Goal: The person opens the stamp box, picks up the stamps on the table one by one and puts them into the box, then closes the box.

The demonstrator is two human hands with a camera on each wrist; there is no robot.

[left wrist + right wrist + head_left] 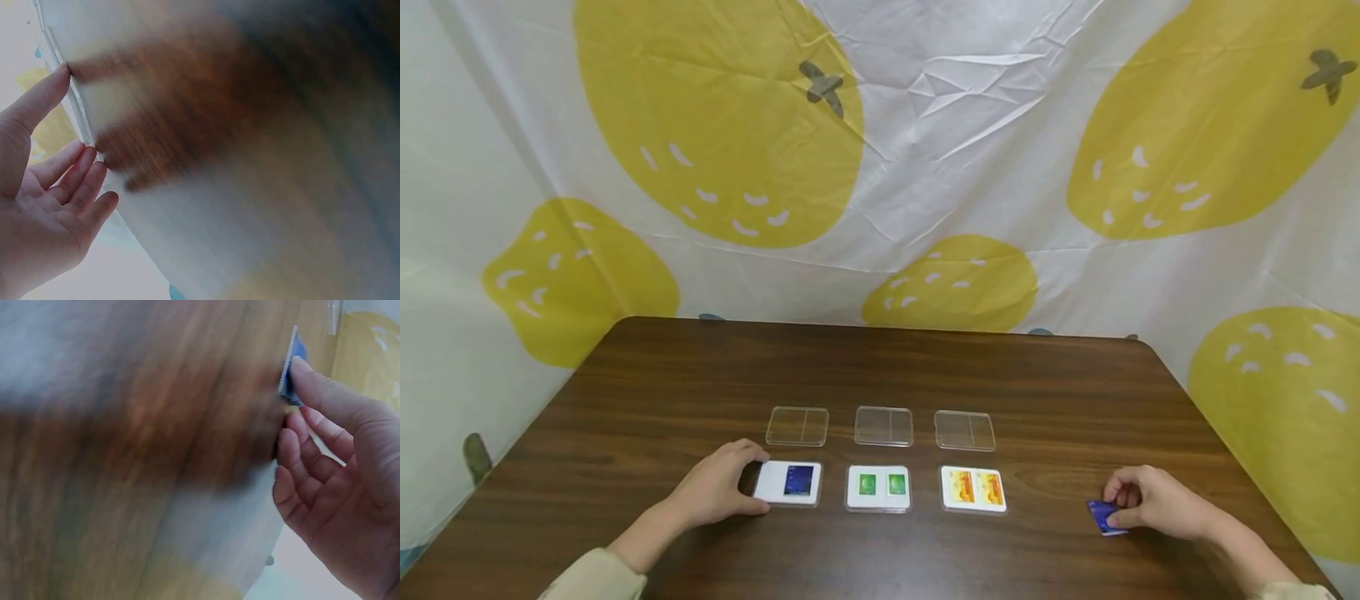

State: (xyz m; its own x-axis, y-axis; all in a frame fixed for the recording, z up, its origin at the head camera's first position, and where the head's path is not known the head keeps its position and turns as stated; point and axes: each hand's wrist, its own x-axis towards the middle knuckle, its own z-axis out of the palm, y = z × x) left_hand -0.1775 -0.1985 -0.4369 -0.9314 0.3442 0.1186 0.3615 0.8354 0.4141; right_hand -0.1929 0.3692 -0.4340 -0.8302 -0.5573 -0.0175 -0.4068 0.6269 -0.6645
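Observation:
At the left of the row, a clear plastic case (769, 483) with a white insert bears one dark blue picture card (799, 480) on its right half. My left hand (721, 483) grips this case at its left end, thumb on the near corner and fingers on the far one. In the left wrist view the fingertips (94, 153) meet the thin edge of the case. Off to the right, my right hand (1165, 502) pinches a small blue card (1101, 517) low over the table. The right wrist view shows the thumb (300, 365) flat against that card.
Beside the held case lie a case with two green cards (867, 484) and a case with two orange-yellow cards (962, 487). Behind them, three clear lids (797, 426) form a row on the brown wooden table (880, 367). A lemon-print cloth (955, 192) hangs behind.

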